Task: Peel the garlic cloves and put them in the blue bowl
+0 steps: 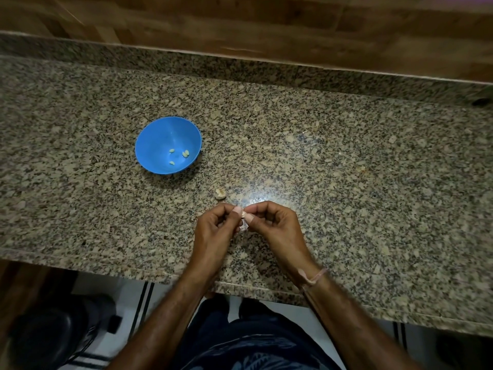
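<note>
Close to the front edge of the speckled granite countertop [346, 182], a little left of its middle, my left hand [213, 231] and my right hand [277, 228] meet just above the stone. Between them I hold a small pale garlic clove [243, 217]. The thumb and first finger of each hand pinch it from its own side, and the other fingers are curled in toward the palms. Most of the clove is hidden by my fingertips [237, 209], so I cannot tell how much skin is on it. On my right wrist is a thin pink band [316, 276].

I judge that I am in the peeling step for this clove. The next move needs a fine pull of the skin with the nails while the other hand keeps the clove from slipping. After that comes a reach forward and to the left.

Just beyond my hands a small pale scrap [220, 194] lies on the stone, maybe skin or a root end.

Farther, toward the left part of the countertop, stands the round blue plastic bowl [160, 129]. In its bottom lie a few peeled cloves [185, 153], about four, apart from each other. Behind the back edge is a wooden wall [266, 20].
</note>
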`<act>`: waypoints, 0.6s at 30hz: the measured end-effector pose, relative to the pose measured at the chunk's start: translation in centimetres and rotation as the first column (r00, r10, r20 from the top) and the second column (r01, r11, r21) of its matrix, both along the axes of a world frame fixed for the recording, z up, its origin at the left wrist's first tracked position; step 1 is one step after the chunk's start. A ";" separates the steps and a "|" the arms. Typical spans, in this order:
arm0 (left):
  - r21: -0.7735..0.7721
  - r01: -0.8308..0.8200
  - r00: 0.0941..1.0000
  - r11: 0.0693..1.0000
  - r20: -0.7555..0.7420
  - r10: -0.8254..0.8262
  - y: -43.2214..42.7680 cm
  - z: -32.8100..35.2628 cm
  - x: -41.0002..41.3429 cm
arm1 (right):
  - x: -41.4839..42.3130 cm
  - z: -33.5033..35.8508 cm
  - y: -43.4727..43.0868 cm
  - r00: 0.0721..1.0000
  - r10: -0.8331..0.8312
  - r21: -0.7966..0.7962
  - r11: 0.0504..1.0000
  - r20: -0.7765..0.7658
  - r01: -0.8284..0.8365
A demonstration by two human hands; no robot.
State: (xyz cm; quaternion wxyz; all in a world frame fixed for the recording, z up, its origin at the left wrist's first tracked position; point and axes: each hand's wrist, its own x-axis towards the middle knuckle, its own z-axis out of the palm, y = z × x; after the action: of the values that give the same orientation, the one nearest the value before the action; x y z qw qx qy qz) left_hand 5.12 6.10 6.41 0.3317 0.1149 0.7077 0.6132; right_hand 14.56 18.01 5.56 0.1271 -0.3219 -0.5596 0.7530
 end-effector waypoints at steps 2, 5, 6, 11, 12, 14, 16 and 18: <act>-0.002 -0.006 1.000 1.000 0.018 0.006 0.0 -0.2 0.2 | 0.0 -0.1 -0.1 1.000 0.011 0.092 0.996 0.000 -0.011; -0.016 -0.002 1.000 1.000 0.010 0.002 0.2 -0.1 0.6 | -0.1 -0.1 -0.3 1.000 0.020 0.181 0.983 -0.004 -0.019; -0.034 0.002 0.999 0.999 -0.048 -0.004 0.3 0.0 0.7 | -0.1 -0.2 -0.3 1.000 0.005 0.130 0.992 -0.002 -0.005; -0.083 0.028 0.997 0.996 -0.068 -0.033 0.4 -0.6 0.4 | -0.1 -0.2 -0.5 0.999 -0.030 -0.061 0.998 0.033 0.032; -0.063 0.023 0.999 0.998 0.029 -0.022 0.4 -0.7 0.4 | 0.0 -0.3 -0.4 0.999 -0.024 0.010 1.000 0.041 0.024; -0.030 0.004 0.979 1.000 0.204 0.002 0.4 -0.9 0.4 | 0.1 -0.3 -0.4 0.999 -0.007 0.145 0.989 0.036 0.001; -0.017 -0.010 0.950 1.000 0.311 0.015 0.7 -1.0 0.4 | 0.3 -0.4 -0.4 0.999 0.007 0.212 0.977 0.034 -0.014; -0.017 -0.028 0.937 0.999 0.347 0.032 1.0 -0.8 0.6 | 0.4 -0.4 -0.2 0.999 0.004 0.117 0.993 0.054 -0.011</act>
State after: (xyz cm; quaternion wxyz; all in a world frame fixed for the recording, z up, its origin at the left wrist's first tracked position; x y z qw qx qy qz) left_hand 5.70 7.07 5.58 0.4427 -0.0079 0.6432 0.6248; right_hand 15.00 17.80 5.19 0.1279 -0.3318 -0.6072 0.7105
